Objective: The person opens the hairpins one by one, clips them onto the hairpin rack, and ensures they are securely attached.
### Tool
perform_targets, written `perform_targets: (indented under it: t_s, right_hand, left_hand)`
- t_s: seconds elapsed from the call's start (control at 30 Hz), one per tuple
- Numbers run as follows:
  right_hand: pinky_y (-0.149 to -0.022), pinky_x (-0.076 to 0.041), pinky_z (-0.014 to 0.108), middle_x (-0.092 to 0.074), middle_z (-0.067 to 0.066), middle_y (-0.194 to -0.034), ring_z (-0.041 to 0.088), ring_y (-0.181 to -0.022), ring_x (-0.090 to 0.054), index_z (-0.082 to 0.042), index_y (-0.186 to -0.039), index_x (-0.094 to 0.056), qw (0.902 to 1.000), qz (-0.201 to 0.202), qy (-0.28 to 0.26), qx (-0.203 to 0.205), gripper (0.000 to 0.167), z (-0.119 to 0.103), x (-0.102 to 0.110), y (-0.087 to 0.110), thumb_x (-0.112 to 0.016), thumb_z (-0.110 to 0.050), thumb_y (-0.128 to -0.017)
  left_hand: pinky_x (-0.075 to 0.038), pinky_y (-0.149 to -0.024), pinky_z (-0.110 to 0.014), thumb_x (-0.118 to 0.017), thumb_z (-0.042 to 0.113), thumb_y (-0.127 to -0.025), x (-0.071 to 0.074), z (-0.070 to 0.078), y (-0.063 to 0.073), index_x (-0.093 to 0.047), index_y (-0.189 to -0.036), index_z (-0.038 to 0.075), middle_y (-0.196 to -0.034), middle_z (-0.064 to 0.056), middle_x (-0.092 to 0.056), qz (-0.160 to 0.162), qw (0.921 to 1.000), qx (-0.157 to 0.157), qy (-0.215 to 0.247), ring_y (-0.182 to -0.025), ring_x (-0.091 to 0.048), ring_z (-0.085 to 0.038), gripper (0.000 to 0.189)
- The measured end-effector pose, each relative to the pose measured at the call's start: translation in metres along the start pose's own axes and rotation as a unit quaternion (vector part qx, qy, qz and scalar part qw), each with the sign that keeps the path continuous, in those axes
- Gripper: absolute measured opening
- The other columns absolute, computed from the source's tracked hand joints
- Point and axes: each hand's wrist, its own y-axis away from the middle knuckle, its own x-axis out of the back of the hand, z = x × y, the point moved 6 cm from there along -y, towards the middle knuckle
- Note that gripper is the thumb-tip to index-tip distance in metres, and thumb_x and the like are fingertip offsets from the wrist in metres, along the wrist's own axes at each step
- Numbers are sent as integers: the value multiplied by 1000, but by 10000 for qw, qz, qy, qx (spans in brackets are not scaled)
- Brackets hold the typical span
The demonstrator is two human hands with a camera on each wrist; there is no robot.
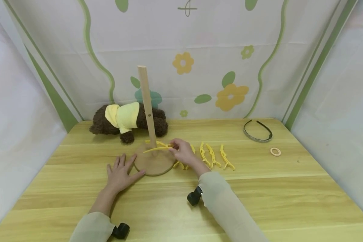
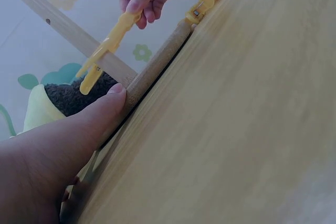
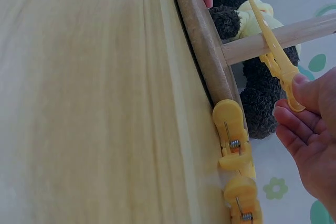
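My right hand [image 1: 184, 153] pinches a yellow alligator hair clip [image 3: 277, 51] at its handle end. The clip's two long prongs are spread apart at the lower part of an upright wooden post [image 1: 146, 97]; whether they touch it I cannot tell. That post rises from a round wooden base [image 1: 154, 166] on the table. Fingers spread, my left hand [image 1: 121, 174] rests at the base's left side, its thumb [image 2: 113, 98] on the rim. Several more yellow hair clips [image 1: 211, 156] lie in a row right of the base, some partly hidden by my right hand.
A dark brown plush toy [image 1: 127, 116] in a yellow top lies behind the post. Farther right on the wooden table [image 1: 260, 201] are a glittery headband [image 1: 257, 138] and a small pale ring [image 1: 275, 152]. A floral curtain [image 1: 205, 40] closes off the back.
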Motion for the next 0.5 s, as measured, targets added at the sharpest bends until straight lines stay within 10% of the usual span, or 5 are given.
perform_targets:
  t_s: [0.5]
  right_hand:
    - [-74,-44,25,-53,11,-104,20,-89,-53,4,-115,-51,9995,-310,43,13,33,-4,-10,2,-55,-10,-85]
  left_hand:
    - [6,-86,-64,-44,65,-74,-3,0,-1,-24,-138,17,-137,-27,-10,-85,10000,7,-16,-123,-3,-43,82]
